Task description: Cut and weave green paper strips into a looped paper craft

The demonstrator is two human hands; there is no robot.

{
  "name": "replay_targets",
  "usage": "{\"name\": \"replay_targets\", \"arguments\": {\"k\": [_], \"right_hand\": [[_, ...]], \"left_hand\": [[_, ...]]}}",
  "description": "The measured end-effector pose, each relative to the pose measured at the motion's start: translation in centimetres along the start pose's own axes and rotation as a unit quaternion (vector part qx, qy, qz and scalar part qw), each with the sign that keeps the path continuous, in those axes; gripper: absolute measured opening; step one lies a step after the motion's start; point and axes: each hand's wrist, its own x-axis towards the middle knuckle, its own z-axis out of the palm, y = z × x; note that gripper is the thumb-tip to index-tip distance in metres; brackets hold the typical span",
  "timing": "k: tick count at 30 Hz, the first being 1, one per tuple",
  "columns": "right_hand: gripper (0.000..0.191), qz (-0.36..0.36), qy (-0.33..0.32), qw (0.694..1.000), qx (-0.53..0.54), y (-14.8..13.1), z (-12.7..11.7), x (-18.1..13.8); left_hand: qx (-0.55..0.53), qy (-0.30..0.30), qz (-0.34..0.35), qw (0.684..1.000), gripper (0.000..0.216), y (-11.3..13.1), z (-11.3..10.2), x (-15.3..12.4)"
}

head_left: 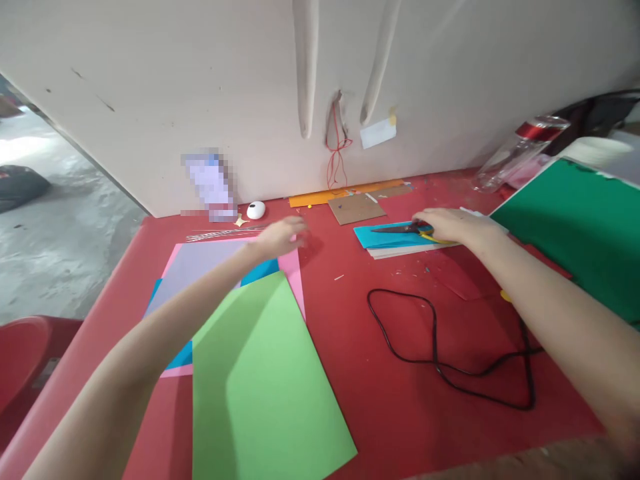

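My right hand [450, 225] reaches to the far right of the red table [350, 320] and rests on a pair of scissors [405, 229] with yellow handles; its fingers curl over the handles. The scissors lie on a blue paper sheet [387, 237] stacked over a pale sheet. My left hand [283, 237] hovers, blurred by motion, over the far corner of a stack of sheets: lavender [200, 267], pink [295, 280] and blue. A light green sheet [260, 380] lies on top at the front.
A black cord [435, 347] loops across the table's right half. A dark green sheet [580, 227] lies at the right, a clear bottle with a red cap [520, 150] behind it. Brown cardboard [356, 208], an orange strip [340, 193] and a small white object [255, 210] sit near the wall.
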Motion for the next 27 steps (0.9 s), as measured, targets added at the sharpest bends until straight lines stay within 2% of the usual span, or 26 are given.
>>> {"name": "replay_targets", "arguments": {"k": [3,5,7,9,12,16,22,24,27], "right_hand": [[0.031,0.011,-0.048,0.998,-0.047,-0.4,-0.2,-0.3],[0.036,0.013,-0.063,0.996,-0.068,-0.7,-0.3,-0.4],[0.042,0.013,-0.068,0.994,-0.081,-0.7,-0.4,-0.4],[0.046,0.015,-0.065,0.994,-0.088,-0.5,-0.9,-0.3],[0.045,0.037,-0.039,0.995,-0.086,0.2,-2.3,-0.2],[0.047,0.096,0.050,0.993,-0.051,0.5,-5.1,-0.8],[0.045,0.151,0.181,0.971,0.034,0.0,-8.2,-1.5],[0.047,0.163,0.203,0.963,0.060,0.0,-8.5,-1.6],[0.048,0.171,0.208,0.959,0.091,0.2,-8.2,-1.8]], "left_hand": [[0.005,-0.047,0.068,0.997,0.029,6.7,1.8,4.2],[0.016,-0.062,0.083,0.995,0.033,9.9,2.9,6.5],[0.032,-0.078,0.072,0.994,0.028,11.7,3.7,8.3],[0.051,-0.089,0.055,0.993,0.023,12.4,4.2,9.4],[0.077,-0.090,0.045,0.992,0.026,12.2,4.6,10.2],[0.098,-0.072,0.055,0.991,0.019,11.4,4.3,11.0],[0.112,-0.012,0.109,0.988,0.030,8.9,1.3,13.1],[0.119,-0.001,0.091,0.989,0.032,7.4,0.3,13.4],[0.136,0.004,0.021,0.991,0.030,4.9,-0.1,13.2]]}}
